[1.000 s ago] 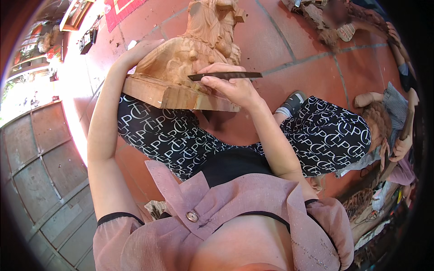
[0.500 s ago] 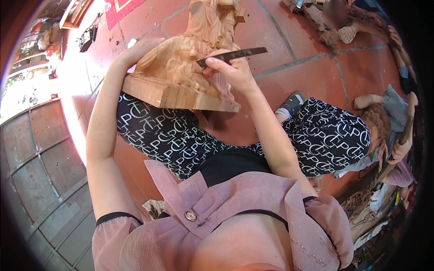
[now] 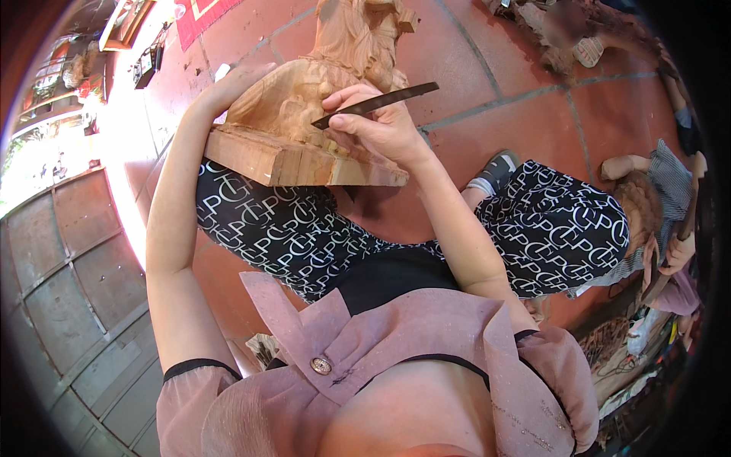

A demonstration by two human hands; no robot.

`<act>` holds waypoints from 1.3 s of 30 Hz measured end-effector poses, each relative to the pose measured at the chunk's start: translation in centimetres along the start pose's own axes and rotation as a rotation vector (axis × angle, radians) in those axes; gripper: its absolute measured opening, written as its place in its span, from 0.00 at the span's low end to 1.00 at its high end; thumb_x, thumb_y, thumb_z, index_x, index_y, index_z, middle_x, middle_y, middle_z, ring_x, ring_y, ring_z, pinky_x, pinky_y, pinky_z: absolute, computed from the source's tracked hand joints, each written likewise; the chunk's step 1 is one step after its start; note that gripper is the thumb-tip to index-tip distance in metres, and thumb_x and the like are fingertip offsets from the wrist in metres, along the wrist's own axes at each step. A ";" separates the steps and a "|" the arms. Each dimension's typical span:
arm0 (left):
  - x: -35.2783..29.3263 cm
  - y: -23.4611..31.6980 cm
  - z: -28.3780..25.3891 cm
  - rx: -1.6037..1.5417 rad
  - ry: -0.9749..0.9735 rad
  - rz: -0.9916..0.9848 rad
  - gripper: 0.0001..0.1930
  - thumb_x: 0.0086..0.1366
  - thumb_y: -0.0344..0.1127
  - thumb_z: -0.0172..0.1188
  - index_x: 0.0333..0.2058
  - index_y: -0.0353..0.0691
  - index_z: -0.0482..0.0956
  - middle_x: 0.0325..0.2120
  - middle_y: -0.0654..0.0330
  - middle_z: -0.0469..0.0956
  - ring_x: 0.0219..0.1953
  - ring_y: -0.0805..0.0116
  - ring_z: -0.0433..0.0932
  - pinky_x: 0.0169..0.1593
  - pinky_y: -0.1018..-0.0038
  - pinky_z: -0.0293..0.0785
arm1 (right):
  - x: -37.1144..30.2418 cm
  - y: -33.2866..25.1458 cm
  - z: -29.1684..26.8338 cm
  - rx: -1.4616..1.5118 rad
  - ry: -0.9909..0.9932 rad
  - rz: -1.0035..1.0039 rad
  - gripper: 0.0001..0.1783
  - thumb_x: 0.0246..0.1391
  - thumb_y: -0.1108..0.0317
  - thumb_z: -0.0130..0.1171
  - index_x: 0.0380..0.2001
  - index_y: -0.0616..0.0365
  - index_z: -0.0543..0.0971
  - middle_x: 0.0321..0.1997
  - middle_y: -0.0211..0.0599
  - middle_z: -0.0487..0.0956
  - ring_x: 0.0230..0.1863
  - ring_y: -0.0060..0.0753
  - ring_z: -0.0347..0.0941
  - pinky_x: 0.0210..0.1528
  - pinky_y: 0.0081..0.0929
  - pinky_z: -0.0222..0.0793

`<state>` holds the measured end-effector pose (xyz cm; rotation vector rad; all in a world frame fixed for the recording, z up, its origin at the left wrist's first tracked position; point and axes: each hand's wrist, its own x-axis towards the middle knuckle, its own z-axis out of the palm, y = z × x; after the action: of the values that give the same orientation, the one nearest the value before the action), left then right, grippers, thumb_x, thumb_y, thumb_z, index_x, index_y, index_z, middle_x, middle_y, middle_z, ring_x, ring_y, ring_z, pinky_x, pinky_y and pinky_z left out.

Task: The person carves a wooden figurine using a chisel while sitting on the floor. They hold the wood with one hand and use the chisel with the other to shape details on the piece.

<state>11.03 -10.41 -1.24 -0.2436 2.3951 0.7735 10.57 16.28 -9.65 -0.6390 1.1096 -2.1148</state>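
Note:
A pale brown wood carving (image 3: 304, 91) with deep folds and rounded shapes tilts across my left thigh, its thick flat base (image 3: 304, 161) toward me. My left arm wraps round its left side, and my left hand (image 3: 232, 84) holds its upper left edge, with the fingertips partly hidden. In my right hand (image 3: 381, 126) is a dark flat narrow tool (image 3: 400, 95), pinched between thumb and fingers. The tool's pointed end touches or nearly touches the carving just above the base; which of the two I cannot tell.
Red floor tiles (image 3: 502, 122) lie around me. Metal panels (image 3: 84, 236) stand at the left, and a red mat (image 3: 202, 19) lies at the far left. Another person's hand (image 3: 680, 253) grips a long wooden piece at the right, among tools and wood scraps. More carved wood (image 3: 541, 30) lies at the far right.
My right hand has moved the tool a little left and down, so its tip sits closer to the base. My left hand stays on the carving.

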 end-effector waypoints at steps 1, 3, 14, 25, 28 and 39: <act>0.0 0.1 -0.2 0.003 -0.043 0.002 0.20 0.66 0.40 0.43 0.54 0.40 0.67 0.50 0.56 0.71 0.51 0.68 0.68 0.56 0.73 0.61 | 0.0 0.2 0.0 0.044 -0.001 0.040 0.09 0.53 0.74 0.55 0.37 0.66 0.75 0.29 0.37 0.77 0.25 0.21 0.72 0.28 0.17 0.68; 0.1 -0.5 0.5 -0.027 0.039 0.059 0.22 0.66 0.46 0.41 0.51 0.40 0.71 0.48 0.54 0.73 0.49 0.65 0.70 0.54 0.72 0.62 | -0.2 0.0 -0.5 -0.009 0.167 0.067 0.08 0.53 0.72 0.55 0.35 0.64 0.75 0.28 0.35 0.77 0.26 0.20 0.73 0.30 0.16 0.69; -1.4 1.9 1.0 -0.148 0.087 -0.134 0.25 0.66 0.50 0.42 0.52 0.37 0.70 0.48 0.54 0.72 0.50 0.67 0.70 0.55 0.75 0.61 | -0.6 -4.4 0.8 0.097 0.078 0.119 0.09 0.52 0.68 0.57 0.23 0.61 0.76 0.20 0.28 0.75 0.22 0.16 0.70 0.23 0.13 0.65; -1.4 1.8 0.5 -0.110 0.007 -0.195 0.21 0.67 0.42 0.40 0.54 0.39 0.68 0.52 0.57 0.68 0.53 0.67 0.66 0.57 0.74 0.58 | -0.9 -2.2 2.4 0.144 0.036 0.137 0.04 0.48 0.73 0.61 0.27 0.62 0.78 0.23 0.25 0.74 0.21 0.11 0.66 0.22 0.11 0.59; -1.5 1.1 0.8 0.003 0.084 -0.085 0.21 0.66 0.42 0.40 0.54 0.39 0.68 0.51 0.56 0.70 0.52 0.66 0.67 0.57 0.74 0.60 | -1.1 -2.0 1.7 0.256 0.171 0.260 0.05 0.48 0.73 0.61 0.28 0.63 0.79 0.24 0.26 0.76 0.23 0.12 0.67 0.23 0.10 0.61; -2.0 2.3 0.8 -0.020 0.127 -0.142 0.26 0.67 0.52 0.40 0.52 0.38 0.70 0.49 0.53 0.72 0.51 0.65 0.69 0.56 0.72 0.60 | -0.3 -1.4 0.0 -0.026 0.269 -0.014 0.03 0.47 0.75 0.59 0.24 0.63 0.77 0.20 0.28 0.75 0.20 0.16 0.69 0.23 0.13 0.64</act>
<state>12.26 -8.13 0.51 -0.4785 2.4579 0.7367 10.30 17.11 -8.49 -0.3818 1.2809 -2.2485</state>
